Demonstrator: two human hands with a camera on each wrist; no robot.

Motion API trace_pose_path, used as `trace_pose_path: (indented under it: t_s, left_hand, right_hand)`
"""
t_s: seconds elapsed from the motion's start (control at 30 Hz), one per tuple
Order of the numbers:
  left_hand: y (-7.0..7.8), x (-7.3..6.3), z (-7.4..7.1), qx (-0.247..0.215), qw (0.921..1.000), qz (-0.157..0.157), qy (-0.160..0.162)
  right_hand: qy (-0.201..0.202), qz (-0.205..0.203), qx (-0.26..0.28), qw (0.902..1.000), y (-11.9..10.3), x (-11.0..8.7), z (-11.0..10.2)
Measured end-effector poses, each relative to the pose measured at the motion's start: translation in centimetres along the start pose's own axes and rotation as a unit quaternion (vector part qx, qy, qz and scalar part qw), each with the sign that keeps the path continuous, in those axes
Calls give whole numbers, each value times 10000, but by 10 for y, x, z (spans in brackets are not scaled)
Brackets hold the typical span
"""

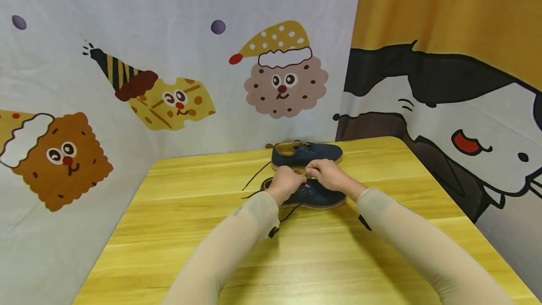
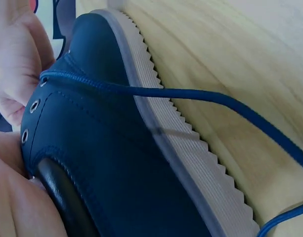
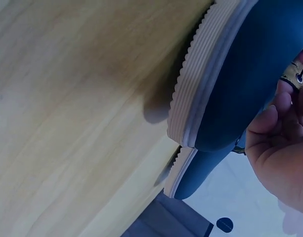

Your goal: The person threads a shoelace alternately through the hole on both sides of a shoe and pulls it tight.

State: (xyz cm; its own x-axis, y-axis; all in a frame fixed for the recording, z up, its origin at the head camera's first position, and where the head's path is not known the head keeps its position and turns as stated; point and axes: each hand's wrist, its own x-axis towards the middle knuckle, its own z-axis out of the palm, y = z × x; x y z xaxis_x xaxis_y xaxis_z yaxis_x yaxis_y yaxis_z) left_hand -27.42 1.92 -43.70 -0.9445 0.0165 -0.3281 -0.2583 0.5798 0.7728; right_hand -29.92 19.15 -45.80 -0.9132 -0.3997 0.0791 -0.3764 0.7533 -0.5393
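A navy lace-up shoe [image 1: 317, 195] stands on the table, toe to the right, with both hands at its lacing. My left hand [image 1: 287, 183] grips the shoe by the top near its opening; its fingertips are partly hidden in the left wrist view. Opposite it, my right hand [image 1: 328, 173] pinches the far eyelet flap, whose tan lining [image 3: 292, 74] and a metal eyelet show in the right wrist view. Something dark, perhaps lace, crosses that eyelet. From the front eyelet of the near side, a blue shoelace [image 2: 191, 94] runs out over the sole, while other near eyelets [image 2: 34, 105] are bare.
Just behind stands a matching navy shoe [image 1: 323, 151], also toe right, with a loose lace [image 1: 257, 175] trailing left. Both stand near the far edge of the wooden table [image 1: 211, 229], against a printed cloth backdrop [image 1: 182, 22].
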Motion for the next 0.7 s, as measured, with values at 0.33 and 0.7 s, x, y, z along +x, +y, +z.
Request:
trace_pose_path:
  t_s: [0.33,0.7]
  left_hand:
    - [-1,-2,6,-368,9985,387,134]
    - [13,-13,-13,1007,9882,1049,-480]
  right_hand:
    - [359,76,455,9983,-3,-8,5]
    - [918,-41,206,9956,-4,-7,13]
